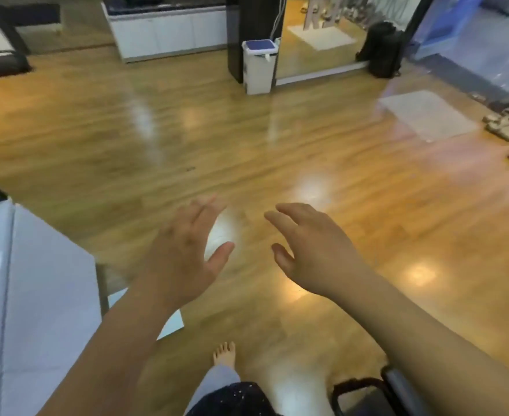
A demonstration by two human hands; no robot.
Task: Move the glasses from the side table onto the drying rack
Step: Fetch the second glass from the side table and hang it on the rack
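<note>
Left hand (pixel 184 253) and right hand (pixel 310 250) reach forward, fingers spread, holding nothing; wooden floor (pixel 247 145) stretches ahead, white surface (pixel 37 280) to their left.

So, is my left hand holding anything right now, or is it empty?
Empty: the left hand is held out over the wooden floor with its fingers straight and spread, and nothing is between them.

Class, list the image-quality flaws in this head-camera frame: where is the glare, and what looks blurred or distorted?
Head view: bright glare patches dot the glossy wooden floor. Head view: motion blur smears the left hand at its fingertips and softens the white cabinet; the right hand looks somewhat sharper. Head view: wide-angle distortion bows the edges.
</note>
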